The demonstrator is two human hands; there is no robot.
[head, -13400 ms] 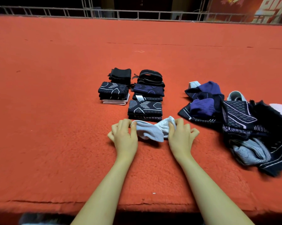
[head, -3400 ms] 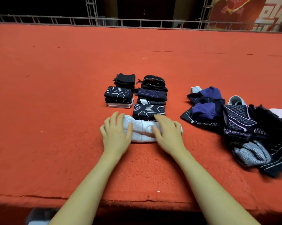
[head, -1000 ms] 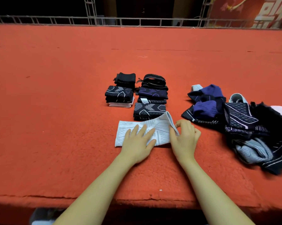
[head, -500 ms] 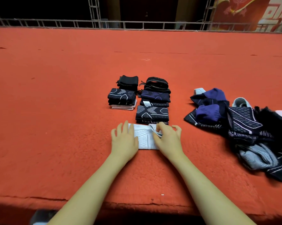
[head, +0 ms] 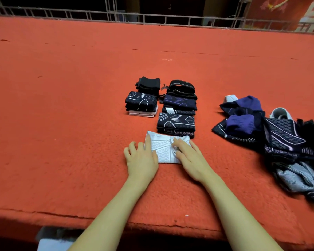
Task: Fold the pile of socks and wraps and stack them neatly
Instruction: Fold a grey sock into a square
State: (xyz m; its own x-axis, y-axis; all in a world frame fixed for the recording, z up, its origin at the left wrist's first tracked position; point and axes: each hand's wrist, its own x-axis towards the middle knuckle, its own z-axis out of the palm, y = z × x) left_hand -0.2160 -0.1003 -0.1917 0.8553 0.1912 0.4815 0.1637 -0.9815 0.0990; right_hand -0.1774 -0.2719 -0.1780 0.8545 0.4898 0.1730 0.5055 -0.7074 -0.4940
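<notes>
White patterned wrap [head: 164, 151], folded flat, on the red carpeted worktop [head: 62, 124], just in front of the nearest dark folded stack [head: 176, 124] and touching or nearly touching its front edge. Left hand [head: 141, 160] palm down at the wrap's left end, fingers straight and spread, index finger and thumb side over the cloth, other fingers on the carpet beside it; grip open, nothing held. Right hand [head: 190, 160] palm down over the wrap's right part, fingers extended and pressing the folded layer flat; grip open, nothing pinched as far as visible.

Behind the wrap, two rows of folded dark pieces: right row with the nearest patterned stack, then a navy and purple stack [head: 179, 104], then a black strapped wrap [head: 181, 87] farthest; left row with a patterned stack on a pale pink piece [head: 141, 105], and a plain black folded piece [head: 150, 83] behind it.

Well apart to the right, loose pile of unfolded socks and wraps [head: 270, 134]: purple, navy patterned, grey striped, black, with a pale piece at the far edge.

Metal railing [head: 152, 17] along the far edge of the carpet; red banner [head: 288, 11] at upper right. Both forearms bare, reaching in from the near edge.
</notes>
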